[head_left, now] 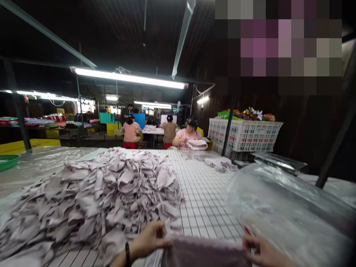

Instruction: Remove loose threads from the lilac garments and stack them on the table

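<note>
At the bottom of the view, a dusky mauve cloth piece point(208, 253) with a scalloped upper edge is stretched between my two hands. My left hand point(150, 239), with a dark bracelet at the wrist, pinches its left corner between thumb and fingers. At the opposite corner my right hand point(260, 249) is closed on the cloth edge. A small red-tipped tool point(247, 230) sticks up from the right fingers; its kind is too blurred to tell. Close to my left hand rises a large heap of pale mauve cloth pieces point(111, 196).
The table point(200, 196) has a white top with a dark grid. Clear plastic bags point(278, 207) bulge at the right. A white crate point(244, 135) stands behind them. Across the table a person in pink point(180, 137) handles folded cloth. A green basin point(8, 162) sits far left.
</note>
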### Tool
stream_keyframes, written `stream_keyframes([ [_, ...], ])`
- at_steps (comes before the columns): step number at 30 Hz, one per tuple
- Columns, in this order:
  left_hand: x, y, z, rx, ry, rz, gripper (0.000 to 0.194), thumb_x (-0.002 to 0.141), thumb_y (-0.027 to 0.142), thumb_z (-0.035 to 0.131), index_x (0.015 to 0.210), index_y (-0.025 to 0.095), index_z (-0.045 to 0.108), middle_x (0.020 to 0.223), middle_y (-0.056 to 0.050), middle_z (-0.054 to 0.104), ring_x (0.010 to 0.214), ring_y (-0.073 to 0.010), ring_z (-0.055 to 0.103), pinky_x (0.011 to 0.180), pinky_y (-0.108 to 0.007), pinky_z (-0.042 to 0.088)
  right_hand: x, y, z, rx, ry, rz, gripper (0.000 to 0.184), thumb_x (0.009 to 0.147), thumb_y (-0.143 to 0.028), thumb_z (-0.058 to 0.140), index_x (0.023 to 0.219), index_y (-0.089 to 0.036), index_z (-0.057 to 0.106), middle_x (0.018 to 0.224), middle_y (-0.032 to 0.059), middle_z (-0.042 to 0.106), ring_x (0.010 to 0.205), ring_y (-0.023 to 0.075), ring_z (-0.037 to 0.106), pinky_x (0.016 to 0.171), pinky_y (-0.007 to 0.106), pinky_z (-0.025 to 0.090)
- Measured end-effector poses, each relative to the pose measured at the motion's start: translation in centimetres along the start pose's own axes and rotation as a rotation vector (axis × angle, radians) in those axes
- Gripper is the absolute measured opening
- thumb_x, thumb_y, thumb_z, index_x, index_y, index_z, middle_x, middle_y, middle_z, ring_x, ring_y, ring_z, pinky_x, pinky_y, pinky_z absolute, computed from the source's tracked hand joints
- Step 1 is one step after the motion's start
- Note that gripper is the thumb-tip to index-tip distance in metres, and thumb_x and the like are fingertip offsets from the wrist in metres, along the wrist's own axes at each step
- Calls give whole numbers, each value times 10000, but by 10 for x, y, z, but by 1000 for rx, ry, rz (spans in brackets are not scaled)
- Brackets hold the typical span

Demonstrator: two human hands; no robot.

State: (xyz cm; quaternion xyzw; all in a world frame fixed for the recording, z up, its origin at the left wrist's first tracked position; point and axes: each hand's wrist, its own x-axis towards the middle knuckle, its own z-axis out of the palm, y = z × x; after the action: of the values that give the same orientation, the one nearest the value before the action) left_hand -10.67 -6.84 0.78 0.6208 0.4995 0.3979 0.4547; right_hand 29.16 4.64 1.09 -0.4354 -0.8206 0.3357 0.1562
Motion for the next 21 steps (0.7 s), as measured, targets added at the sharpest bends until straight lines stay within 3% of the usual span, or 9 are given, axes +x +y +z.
stream_keyframes([
  [3, -30, 18, -2, -25, 90, 31, 515, 584, 529, 775, 602, 166, 411, 602, 50, 423, 570, -72, 362, 526, -197, 298, -24, -23, -11, 155, -31, -15, 328, 725, -500, 627, 729, -178, 566, 692, 7, 556, 664, 149, 504, 627, 264, 412],
  [8, -73, 52, -10, -105, 156, 69, 385, 683, 384, 755, 661, 160, 443, 711, 31, 495, 608, -70, 427, 550, -187, 358, -52, -81, -24, 449, -110, -14, 323, 714, -426, 719, 795, -163, 550, 706, -15, 539, 636, 104, 485, 593, 225, 388],
  [13, -123, 69, -12, -98, 227, 18, 341, 687, 359, 754, 720, 164, 476, 722, 34, 500, 616, -74, 455, 557, -190, 377, -75, -113, -12, 409, -142, -26, 315, 710, -419, 726, 769, -161, 554, 670, -25, 524, 584, 90, 472, 541, 215, 373],
  [16, -147, 58, -10, 42, 240, -128, 367, 689, 432, 725, 889, 158, 586, 729, 24, 535, 616, -96, 477, 552, -205, 378, -70, -106, 6, 358, -220, -53, 323, 745, -431, 689, 886, -167, 567, 683, -24, 534, 604, 105, 503, 556, 228, 398],
  [18, -156, 38, -8, 224, 265, -259, 359, 711, 478, 676, 859, 154, 637, 691, 8, 560, 631, -131, 504, 575, -234, 399, -52, -101, 25, 310, -265, -67, 416, 757, -419, 672, 1070, -176, 546, 709, -21, 561, 658, 130, 552, 619, 253, 440],
  [20, -161, 11, -5, 432, 384, -325, 323, 759, 483, 611, 725, 163, 636, 691, -22, 581, 692, -178, 541, 653, -284, 436, -27, -105, 53, 192, -290, -82, 413, 756, -376, 664, 1102, -180, 549, 748, -6, 603, 734, 157, 590, 699, 278, 461],
  [21, -162, -4, -3, 528, 479, -323, 315, 787, 468, 578, 697, 169, 623, 755, -47, 604, 767, -206, 561, 720, -316, 449, -13, -111, 72, 106, -288, -98, 314, 760, -347, 653, 1015, -178, 583, 774, 8, 625, 766, 168, 598, 723, 282, 461],
])
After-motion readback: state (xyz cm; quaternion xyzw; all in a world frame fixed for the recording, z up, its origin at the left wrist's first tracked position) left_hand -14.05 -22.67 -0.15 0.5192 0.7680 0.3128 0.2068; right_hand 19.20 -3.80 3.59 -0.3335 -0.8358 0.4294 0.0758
